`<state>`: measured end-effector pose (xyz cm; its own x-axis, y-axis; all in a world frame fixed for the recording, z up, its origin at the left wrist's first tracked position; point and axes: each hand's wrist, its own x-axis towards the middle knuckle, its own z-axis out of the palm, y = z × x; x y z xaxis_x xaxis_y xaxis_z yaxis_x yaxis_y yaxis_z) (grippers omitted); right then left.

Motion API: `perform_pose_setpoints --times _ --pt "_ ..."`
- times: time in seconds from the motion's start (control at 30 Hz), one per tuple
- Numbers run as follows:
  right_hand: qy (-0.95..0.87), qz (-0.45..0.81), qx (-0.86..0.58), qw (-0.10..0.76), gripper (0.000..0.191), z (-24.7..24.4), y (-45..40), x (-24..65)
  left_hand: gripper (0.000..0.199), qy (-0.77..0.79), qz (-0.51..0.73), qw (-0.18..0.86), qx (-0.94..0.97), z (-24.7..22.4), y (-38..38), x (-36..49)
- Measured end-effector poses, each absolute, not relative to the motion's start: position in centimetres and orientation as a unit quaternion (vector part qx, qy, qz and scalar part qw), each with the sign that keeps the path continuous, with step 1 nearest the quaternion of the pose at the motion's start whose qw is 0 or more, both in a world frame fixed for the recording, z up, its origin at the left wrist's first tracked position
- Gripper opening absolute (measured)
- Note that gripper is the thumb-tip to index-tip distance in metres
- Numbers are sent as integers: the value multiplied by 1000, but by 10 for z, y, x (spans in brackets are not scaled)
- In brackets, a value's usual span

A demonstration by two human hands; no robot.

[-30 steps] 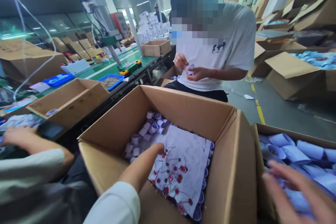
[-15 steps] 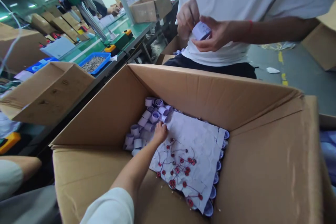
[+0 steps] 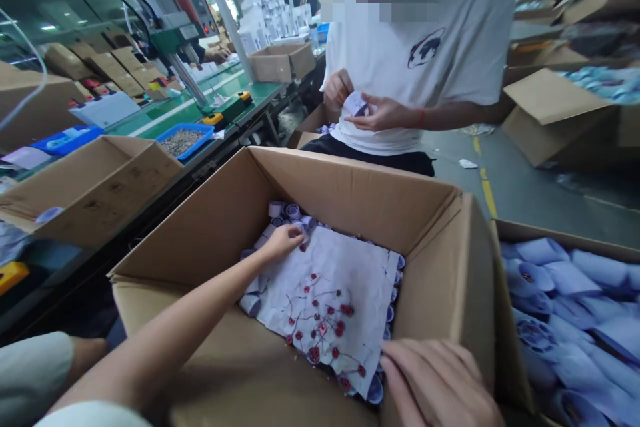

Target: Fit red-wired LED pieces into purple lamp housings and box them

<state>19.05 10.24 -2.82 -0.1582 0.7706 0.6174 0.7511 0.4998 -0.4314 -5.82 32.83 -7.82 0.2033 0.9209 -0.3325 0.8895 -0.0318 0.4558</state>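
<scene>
At six o'clock, a white, matt paper sheet (image 3: 360, 267) looks creased and rough; the small red discs with thin wire tails (image 3: 314, 353) on it look slightly shiny. The big, brown, open cardboard box (image 3: 350, 180) around it has smooth, dull walls. At four o'clock, pale lilac-white cylinders (image 3: 545, 250) look like smooth plastic with a soft sheen. At ten o'clock, a blue rectangular tray (image 3: 206, 137) looks like glossy plastic, its small grey pieces (image 3: 181, 140) metallic. At one o'clock, a white T-shirt (image 3: 465, 47) is soft matt cloth.

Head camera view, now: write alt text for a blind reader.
A person's left hand and right hand are at opposite sides of a wrinkled white sheet bearing red wired parts, inside an open cardboard box of pale cylinders. Beyond, a co-worker holds a pale piece.
</scene>
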Motion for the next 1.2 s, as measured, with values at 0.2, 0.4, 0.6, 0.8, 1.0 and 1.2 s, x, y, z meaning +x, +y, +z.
perform_pose_setpoints --times 0.2,0.4,0.6,0.8,1.0,1.2 --pt "-673 60 -564 474 26 -10 101 147 19 559 192 333 735 25 212 -17" --pt "-581 175 -546 578 23 -9 78 122 26 468 430 465 616 54 116 3" --pt "-566 228 -498 617 14 7 53 124 31 468 529 472 528 49 81 -4" --pt "-565 303 -433 633 18 11 31 124 31 462 547 498 490 53 58 -11" --pt "-515 376 -419 647 19 10 14 118 31 468 558 442 523 52 46 -17" --pt "-427 490 -355 672 22 19 7 132 29 418 578 77 696 31 32 -26"
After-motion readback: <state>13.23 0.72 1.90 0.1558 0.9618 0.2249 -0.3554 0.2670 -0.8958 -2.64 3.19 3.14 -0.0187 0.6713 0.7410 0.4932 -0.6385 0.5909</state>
